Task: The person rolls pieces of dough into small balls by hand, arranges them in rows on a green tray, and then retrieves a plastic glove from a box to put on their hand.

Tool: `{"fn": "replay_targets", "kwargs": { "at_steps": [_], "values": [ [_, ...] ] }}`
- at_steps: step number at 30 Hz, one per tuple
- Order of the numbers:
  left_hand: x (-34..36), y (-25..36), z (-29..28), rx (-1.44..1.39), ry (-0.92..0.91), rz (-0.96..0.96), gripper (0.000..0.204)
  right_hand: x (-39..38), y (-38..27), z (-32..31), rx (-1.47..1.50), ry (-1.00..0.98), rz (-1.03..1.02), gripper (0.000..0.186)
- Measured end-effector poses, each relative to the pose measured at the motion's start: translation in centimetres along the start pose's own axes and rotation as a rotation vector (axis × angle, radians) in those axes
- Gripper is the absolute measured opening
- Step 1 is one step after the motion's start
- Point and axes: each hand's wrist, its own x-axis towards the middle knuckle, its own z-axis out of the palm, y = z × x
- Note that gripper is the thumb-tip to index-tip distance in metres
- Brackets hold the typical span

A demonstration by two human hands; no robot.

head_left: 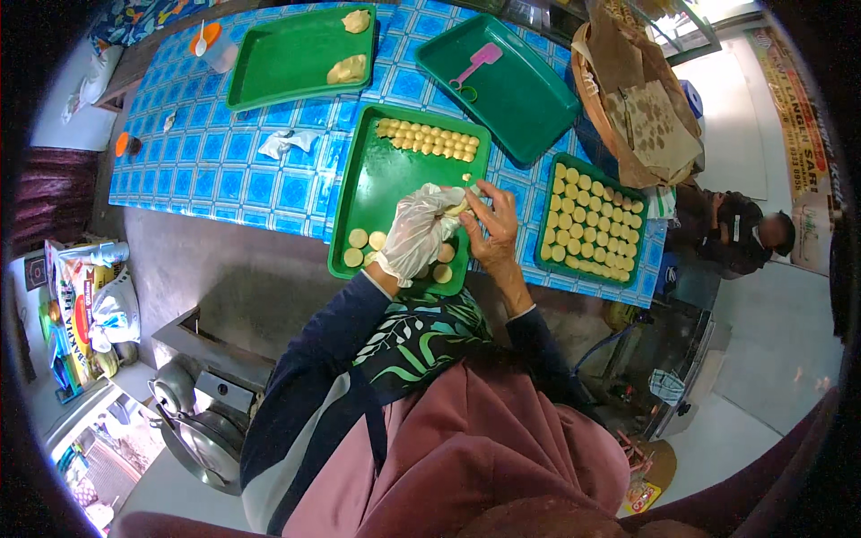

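Your left hand, in a clear glove, curls around a small piece of dough, and your bare right hand brings its thumb and fingertips to it from the right. You have the left fingers closed on the dough; whether the right fingers pinch it or only rest against it, I cannot tell. Nor can I make out its long axis, since glove and fingers cover most of it.

You hold that piece over the green tray, whose long side runs away from you. Straight beyond your fingertips, at its far end, a block of dough balls sits in close rows, with its long axis running left to right. Your right fingertips are nearer the block's right end, with a small crumb between. At the near end, several flat rounds lie beside and partly under your left hand.

To your right, nearer your right hand, a 2nd tray carries many pale rounds. Farther off at the left, a 3rd tray holds 2 dough lumps. All 3 rest on the blue checked surface.
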Motion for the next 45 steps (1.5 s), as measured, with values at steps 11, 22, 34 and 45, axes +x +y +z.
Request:
{"fn": "replay_targets", "kwargs": {
  "at_steps": [11,22,34,45],
  "values": [
    [-0.2,1.2,-0.2,-0.777,-0.046,-0.473,0.022,0.9,1.0,0.9,0.52,-0.079,0.36,0.032],
    [0.5,2.0,-1.0,0.199,-0.038,0.065,0.02,1.6,0.3,1.0,0.916,-0.045,0.527,0.029],
    [0.4,0.2,1.1,-1.167,0.25,-0.444,0.024,2.0,-1.6,1.3,0.098,0.085,0.093,0.029],
    [0.5,0.9,0.6,-1.178,0.156,-0.535,0.027,0.8,-1.8,1.9,1.055,0.108,0.643,0.03]
  ]
}}
